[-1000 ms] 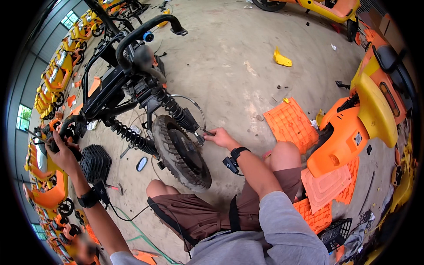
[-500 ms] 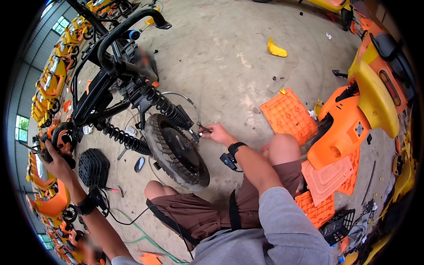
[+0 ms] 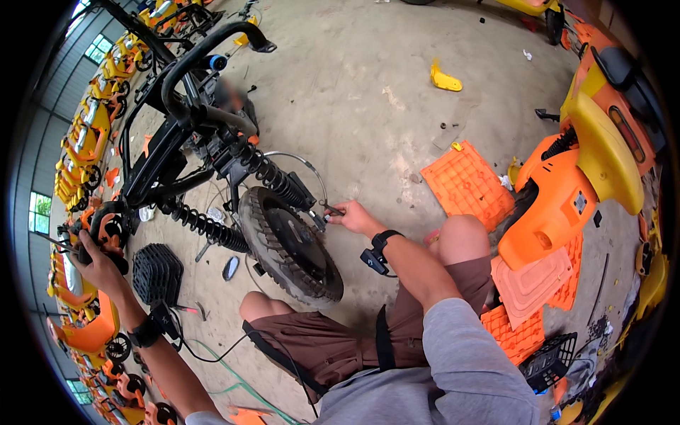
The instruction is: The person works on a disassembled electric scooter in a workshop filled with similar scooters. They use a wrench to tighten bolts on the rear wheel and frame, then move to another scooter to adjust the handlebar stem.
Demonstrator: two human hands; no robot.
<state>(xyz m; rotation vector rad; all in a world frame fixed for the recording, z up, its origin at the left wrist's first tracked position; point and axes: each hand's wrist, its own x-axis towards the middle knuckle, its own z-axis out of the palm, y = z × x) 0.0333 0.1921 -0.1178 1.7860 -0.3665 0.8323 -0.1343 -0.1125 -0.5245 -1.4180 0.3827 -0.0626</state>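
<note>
Two hands were at work on the bike: left hand (image 3: 98, 263) curled at the dark handlebar end (image 3: 108, 239), fingers partly hidden, couldn't tell how tight; right hand (image 3: 352, 218) pinched narrow on a small dark piece (image 3: 331, 208) at the cable's end, beside the hub. Room: big shed, one grey panelled wall (image 3: 67, 92) on the left, three windows (image 3: 40, 212) visible. Floor (image 3: 354, 92): bare grey concrete, stained and littered. Parked scooters (image 3: 85, 142), orange and yellow, lined the left, too many and overlapped to count.

One stripped black bike (image 3: 157, 166) stood ahead and left of the person, its single knobbly wheel (image 3: 253, 230) tilted toward the gap between the knees. One orange-and-yellow scooter (image 3: 545, 230) was near right; one more was cut off at top (image 3: 531, 7).

Ribbed orange panels (image 3: 469, 190): three, overlapping in part. Smooth paler panel (image 3: 535, 283): one. Black slatted baskets: two, one left (image 3: 157, 275), one lower right (image 3: 549, 361). Coil springs (image 3: 205, 228): two. One grey cable (image 3: 310, 166) arced beside the wheel. One yellow plastic piece (image 3: 445, 78), one oval mirror (image 3: 230, 268).
</note>
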